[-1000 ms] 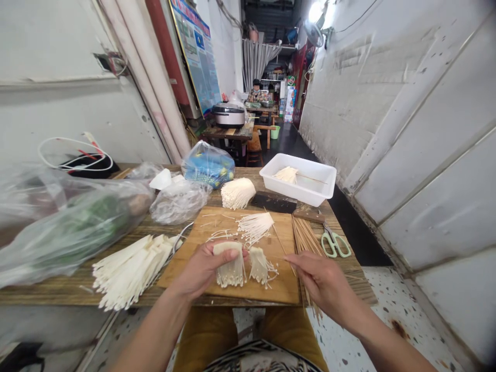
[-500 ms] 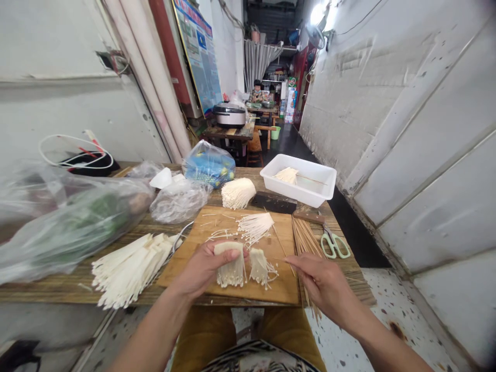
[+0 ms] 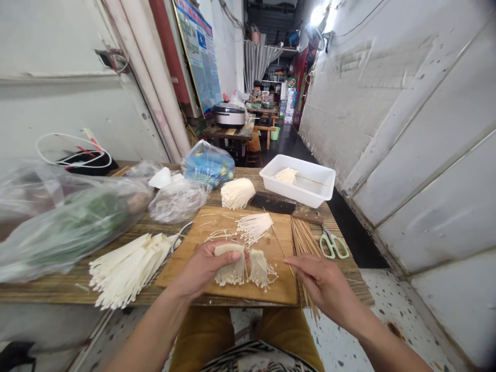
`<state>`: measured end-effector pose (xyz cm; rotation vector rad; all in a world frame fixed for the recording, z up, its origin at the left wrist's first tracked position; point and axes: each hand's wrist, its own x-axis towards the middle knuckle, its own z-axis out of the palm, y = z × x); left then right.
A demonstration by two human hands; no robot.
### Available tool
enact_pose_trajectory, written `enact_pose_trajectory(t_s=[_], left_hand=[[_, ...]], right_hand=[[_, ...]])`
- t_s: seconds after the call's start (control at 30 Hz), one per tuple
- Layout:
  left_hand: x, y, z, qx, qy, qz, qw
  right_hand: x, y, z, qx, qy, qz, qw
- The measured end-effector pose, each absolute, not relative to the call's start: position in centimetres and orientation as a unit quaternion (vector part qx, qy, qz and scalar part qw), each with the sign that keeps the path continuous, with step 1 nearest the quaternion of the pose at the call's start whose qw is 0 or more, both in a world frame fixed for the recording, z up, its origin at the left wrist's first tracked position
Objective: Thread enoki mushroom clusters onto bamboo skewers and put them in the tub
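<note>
My left hand (image 3: 204,266) pinches a flat bunch of enoki mushrooms (image 3: 229,268) over the wooden cutting board (image 3: 217,295), thumb across its front. Just right of it a smaller enoki piece (image 3: 260,268) hangs with caps down. My right hand (image 3: 315,276) is closed in a pinch on a thin bamboo skewer that reaches toward the smaller piece; the skewer's far end is hidden. Behind the hands, a fanned enoki bunch (image 3: 256,226) lies on the board, with a skewer (image 3: 279,242) running from its cut end. Loose enoki strands (image 3: 220,234) are scattered beside it.
A large enoki pile (image 3: 129,271) lies left of the board, another bunch (image 3: 237,193) behind it. Bamboo skewers (image 3: 306,237), green-handled scissors (image 3: 333,245), a cleaver (image 3: 273,202) and a white tub (image 3: 315,196) stand right. Plastic bags (image 3: 180,200) crowd the left. A person sits far back.
The enoki bunch in my left hand has tipped slightly. My right hand keeps nearly the same place, and the whole view has shifted a touch.
</note>
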<state>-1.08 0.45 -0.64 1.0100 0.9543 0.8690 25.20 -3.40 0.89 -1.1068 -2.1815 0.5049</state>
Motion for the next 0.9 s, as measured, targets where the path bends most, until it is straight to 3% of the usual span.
enact_pose_trajectory(t_s=[0.9], left_hand=[[-0.9, 0.3, 1.3, 0.590, 0.457, 0.335, 0.575]], right_hand=[[26.1, -2.2, 1.9, -0.416, -0.831, 0.238, 0.283]])
